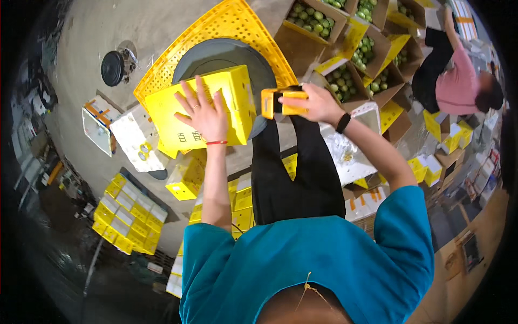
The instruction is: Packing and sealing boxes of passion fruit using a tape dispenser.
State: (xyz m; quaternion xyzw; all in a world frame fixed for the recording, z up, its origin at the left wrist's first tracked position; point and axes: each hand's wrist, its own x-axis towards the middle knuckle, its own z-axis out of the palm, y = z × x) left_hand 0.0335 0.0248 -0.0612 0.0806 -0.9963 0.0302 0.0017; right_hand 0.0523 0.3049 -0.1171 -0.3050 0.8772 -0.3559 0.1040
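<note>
A yellow cardboard box (236, 93) with printed writing rests over a dark round lid or tub (259, 67) and an upturned-looking yellow perforated plastic crate (243, 20). My left hand (204, 115) lies flat on the box's top with its fingers spread, gripping nothing. Just right of the box, my right hand (317, 103) is closed around an orange and black tape dispenser (269, 103). The dispenser is close to the box's right side; whether they touch is not plain.
Open cartons of green round fruit (309, 20) stand at the upper right, near a person in a pink top (457, 85). Stacked yellow boxes (131, 214) are at the lower left. A white foam box (135, 135) holds tape rolls (145, 150); a black round stool (112, 68) stands beyond.
</note>
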